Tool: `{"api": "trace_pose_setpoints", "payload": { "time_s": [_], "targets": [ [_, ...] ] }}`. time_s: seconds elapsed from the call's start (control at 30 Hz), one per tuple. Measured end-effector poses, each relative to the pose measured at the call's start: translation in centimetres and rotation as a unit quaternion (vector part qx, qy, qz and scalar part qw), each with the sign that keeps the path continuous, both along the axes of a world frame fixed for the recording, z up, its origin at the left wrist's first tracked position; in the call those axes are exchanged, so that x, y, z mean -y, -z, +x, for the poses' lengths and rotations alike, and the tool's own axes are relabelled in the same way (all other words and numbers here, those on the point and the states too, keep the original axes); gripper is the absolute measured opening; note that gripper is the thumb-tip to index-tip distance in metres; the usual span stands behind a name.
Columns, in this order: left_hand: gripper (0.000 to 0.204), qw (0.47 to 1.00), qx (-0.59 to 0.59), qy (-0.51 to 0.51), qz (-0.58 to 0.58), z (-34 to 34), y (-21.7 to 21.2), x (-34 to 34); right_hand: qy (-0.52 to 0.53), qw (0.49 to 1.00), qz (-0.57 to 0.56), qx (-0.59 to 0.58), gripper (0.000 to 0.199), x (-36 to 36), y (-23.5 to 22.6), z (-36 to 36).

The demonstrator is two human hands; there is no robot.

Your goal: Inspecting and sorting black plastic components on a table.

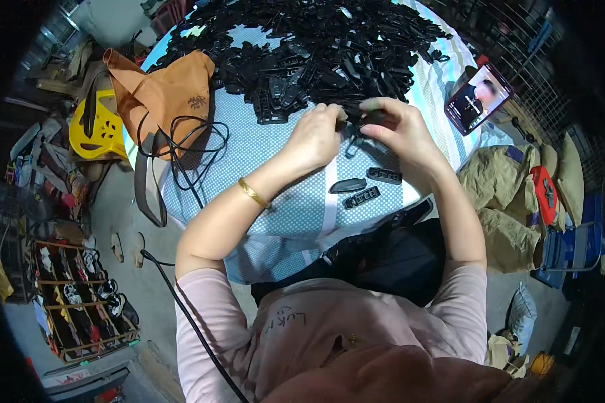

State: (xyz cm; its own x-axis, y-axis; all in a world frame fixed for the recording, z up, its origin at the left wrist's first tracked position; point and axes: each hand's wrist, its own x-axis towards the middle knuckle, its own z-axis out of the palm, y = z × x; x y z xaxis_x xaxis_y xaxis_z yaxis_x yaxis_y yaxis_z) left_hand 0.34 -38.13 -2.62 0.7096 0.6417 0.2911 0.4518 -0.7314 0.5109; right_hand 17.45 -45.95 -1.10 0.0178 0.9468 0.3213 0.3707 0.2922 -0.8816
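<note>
My left hand (318,136), with a gold bangle on its wrist, is closed with its fingertips at a small black plastic part (353,144) near the middle of the table. From the other side my right hand (405,132) pinches at the same part between thumb and fingers. The fingers partly hide it, so its exact kind cannot be made out. Just below the hands lie several loose black plastic pieces: a smooth oval one (349,185) and slotted ones (361,197). Beyond both hands spreads a large heap of similar black parts (329,50).
A patterned cloth covers the round table (269,232). An orange-brown bag (165,94) and a looped black cable (198,144) lie at left, by a yellow plastic chair (91,127). A phone (478,99) stands at the right edge. Beige sacks (501,195) are at far right.
</note>
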Motion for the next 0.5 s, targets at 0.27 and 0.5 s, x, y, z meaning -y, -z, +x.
{"api": "trace_pose_setpoints", "payload": {
  "time_s": [0.27,0.5],
  "targets": [
    [0.032,0.992,0.092,-0.055,-0.068,-1.2,-0.7,-0.7,0.057,0.911,0.124,0.39,0.026,0.1,0.8,0.3],
    [0.039,0.878,0.231,-0.014,-0.419,-1.1,-1.1,-0.4,0.114,0.988,0.052,0.093,0.033,0.0,0.0,-0.2]
  ]
}}
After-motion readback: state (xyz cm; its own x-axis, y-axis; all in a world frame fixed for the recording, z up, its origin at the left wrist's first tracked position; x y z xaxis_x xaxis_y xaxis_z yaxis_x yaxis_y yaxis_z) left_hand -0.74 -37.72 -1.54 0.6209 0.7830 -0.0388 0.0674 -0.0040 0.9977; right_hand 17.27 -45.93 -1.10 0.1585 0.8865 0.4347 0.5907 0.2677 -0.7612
